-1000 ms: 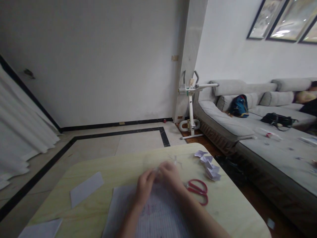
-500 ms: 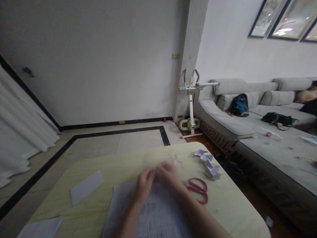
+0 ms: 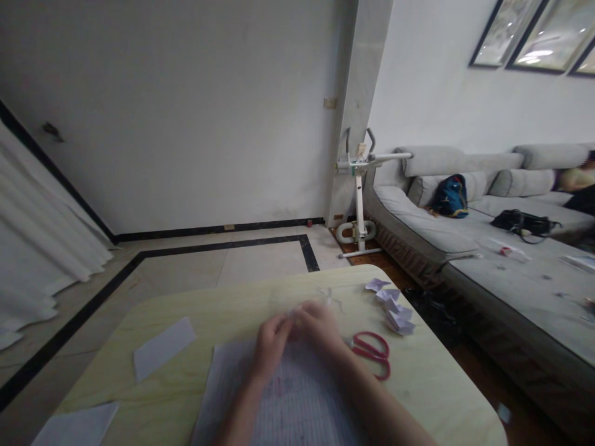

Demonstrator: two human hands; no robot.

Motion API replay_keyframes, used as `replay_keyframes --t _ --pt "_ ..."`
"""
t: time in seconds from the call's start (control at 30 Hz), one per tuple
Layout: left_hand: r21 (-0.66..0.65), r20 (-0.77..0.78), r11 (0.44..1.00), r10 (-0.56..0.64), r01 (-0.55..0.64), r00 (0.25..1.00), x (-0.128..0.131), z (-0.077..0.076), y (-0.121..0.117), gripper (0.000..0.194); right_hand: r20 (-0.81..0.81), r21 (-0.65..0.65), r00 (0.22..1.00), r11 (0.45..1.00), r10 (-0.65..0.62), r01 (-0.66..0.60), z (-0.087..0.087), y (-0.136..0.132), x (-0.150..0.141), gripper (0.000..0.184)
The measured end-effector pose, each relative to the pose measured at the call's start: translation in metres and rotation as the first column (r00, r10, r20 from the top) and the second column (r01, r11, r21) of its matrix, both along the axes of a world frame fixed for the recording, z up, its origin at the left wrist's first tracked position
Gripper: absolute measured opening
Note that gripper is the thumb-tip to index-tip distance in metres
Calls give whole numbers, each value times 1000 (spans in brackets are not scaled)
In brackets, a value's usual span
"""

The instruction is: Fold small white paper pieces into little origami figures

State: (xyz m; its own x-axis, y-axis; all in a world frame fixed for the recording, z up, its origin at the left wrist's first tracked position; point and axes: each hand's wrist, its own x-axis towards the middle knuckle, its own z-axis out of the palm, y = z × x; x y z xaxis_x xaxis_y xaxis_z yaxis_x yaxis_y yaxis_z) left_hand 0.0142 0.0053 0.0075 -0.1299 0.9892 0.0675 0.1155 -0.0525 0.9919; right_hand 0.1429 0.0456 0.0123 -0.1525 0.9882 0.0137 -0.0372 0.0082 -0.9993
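A small white piece (image 3: 292,312), likely paper, is by the far edge of a lined sheet (image 3: 292,396), apparently pinched between left hand (image 3: 271,345) and right hand (image 3: 318,325), both blurred. Fingertip shaping seems underway, calling for light, steady pressure next. Scissors (image 3: 370,355) and folded papers (image 3: 394,309) lie right on the counter (image 3: 158,409).

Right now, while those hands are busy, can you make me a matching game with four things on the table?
1. scissors
2. folded papers
3. lined sheet
4. left hand and right hand

A. partly covered by the arms
B. close together
C. red handles
D. near the far right corner of the table

Pairs: 1-C, 2-D, 3-A, 4-B
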Motion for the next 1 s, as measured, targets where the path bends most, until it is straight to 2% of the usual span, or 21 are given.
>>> replay_keyframes --t 0.23,0.47,0.73,1.0 --pt "-4 3 1000 1 -1 1000 3 1 0 38 25 -4 999 999 -38 38 -5 0 -2 22" --pt "-5 -13 998 56 -56 998 0 -3 -2 39 36 -10 993 993 -114 115 0 3 5 29" --pt "20 -57 1000 -15 16 998 4 -3 -6 32 35 -12 992 992 -122 123 1 4 5 29" --pt "16 -55 1000 23 -22 998 3 -5 -4 30 46 -14 990 991 -130 131 2 4 2 29"
